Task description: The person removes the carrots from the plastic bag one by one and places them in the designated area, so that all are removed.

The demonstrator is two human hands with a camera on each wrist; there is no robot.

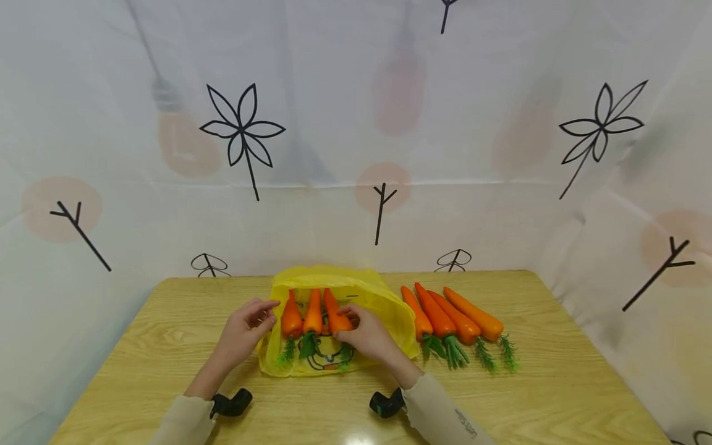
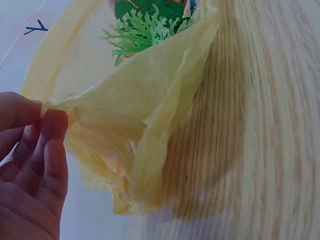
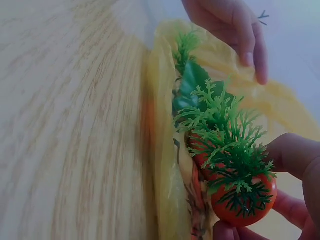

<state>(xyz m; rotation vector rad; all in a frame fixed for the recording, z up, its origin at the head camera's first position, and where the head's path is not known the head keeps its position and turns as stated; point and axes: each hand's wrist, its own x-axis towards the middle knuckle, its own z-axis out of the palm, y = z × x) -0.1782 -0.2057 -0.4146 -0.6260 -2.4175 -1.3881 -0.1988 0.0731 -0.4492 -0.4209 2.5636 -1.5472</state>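
Observation:
A yellow plastic bag [image 1: 399, 315] lies on the table with its mouth facing me. My left hand [image 1: 245, 330] pinches the bag's left rim between thumb and fingers; the left wrist view shows the film [image 2: 145, 95] pulled up at that pinch. Inside the mouth, a left carrot [image 1: 292, 320] and a middle carrot [image 1: 313, 315] lie side by side, tips inward and green tops toward me. With thumb and fingers around its thick end, my right hand [image 1: 369, 334] grips a third carrot [image 1: 334, 312] beside them. Its feathery leaves [image 3: 225, 130] partly hide that end.
Right of the bag, several more carrots [image 1: 439, 315] lie in a slanted row, leaves toward me. The wooden table [image 1: 556, 383] ends at a patterned white cloth [image 1: 328, 222] behind and at the sides. Black wrist devices [image 1: 232, 403] sit below both hands.

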